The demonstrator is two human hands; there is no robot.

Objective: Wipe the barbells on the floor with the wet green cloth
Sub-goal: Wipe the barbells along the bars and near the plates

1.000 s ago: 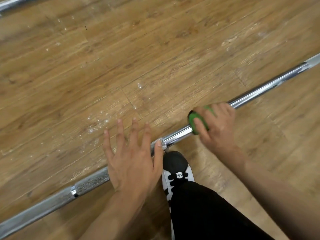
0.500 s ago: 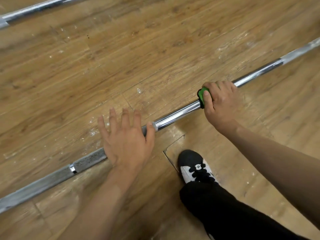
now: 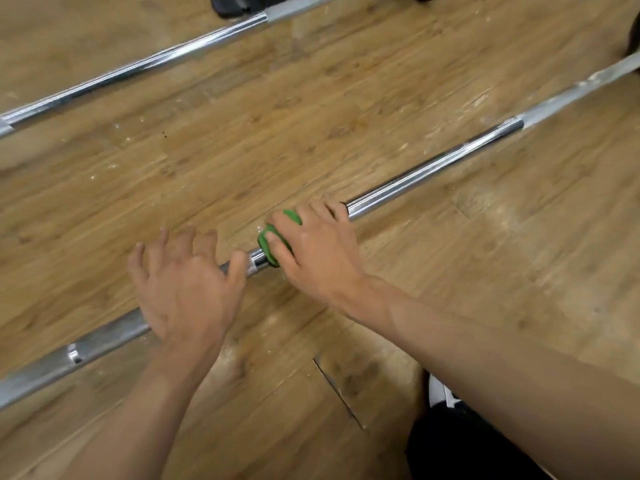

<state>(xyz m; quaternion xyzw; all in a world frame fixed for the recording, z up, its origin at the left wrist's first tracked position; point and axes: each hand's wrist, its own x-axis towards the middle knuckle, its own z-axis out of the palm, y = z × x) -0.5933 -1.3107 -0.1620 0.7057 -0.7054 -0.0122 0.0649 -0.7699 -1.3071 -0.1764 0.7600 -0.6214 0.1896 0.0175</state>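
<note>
Right hand (image 3: 318, 251) clamps the green cloth (image 3: 293, 217) round the near barbell (image 3: 433, 168) on the floor (image 3: 311, 116) — left hand (image 3: 183, 289), fingers loose and spread, rests on the same barbell just beside.

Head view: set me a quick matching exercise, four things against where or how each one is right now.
Things:
1. green cloth
2. left hand
3. right hand
4. far barbell

States:
A. lies untouched at the upper left
B. grips the green cloth
C. wrapped round the near barbell
D. rests on the near barbell, fingers spread

Pairs: 1-C, 2-D, 3-B, 4-A
</note>
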